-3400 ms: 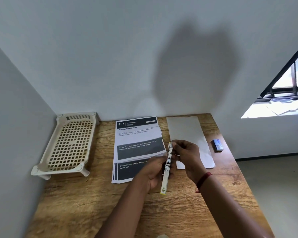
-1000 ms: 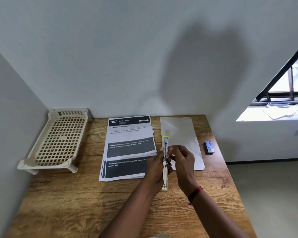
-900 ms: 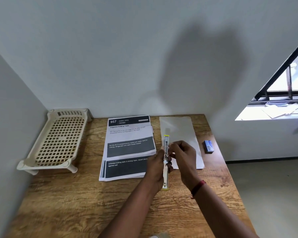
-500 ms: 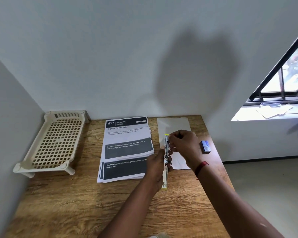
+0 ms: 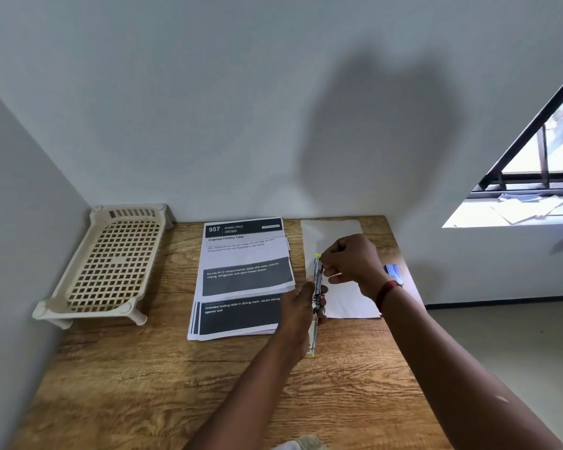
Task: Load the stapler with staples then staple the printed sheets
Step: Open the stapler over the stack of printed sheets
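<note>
The stapler (image 5: 317, 280) is slim, metal and white with yellow ends, and swung fully open into one long strip. It is held over the worktop (image 5: 176, 384), pointing away from the person. The left hand (image 5: 301, 306) grips its middle and the right hand (image 5: 351, 259) pinches its far end.

The printed sheets (image 5: 241, 277) form a loosely fanned stack, face up, with a black header and dark text bands. The stack lies flat just left of the stapler.

The staple box (image 5: 394, 271) is small and blue. It lies near the worktop's right edge, partly hidden behind the right wrist.
</note>
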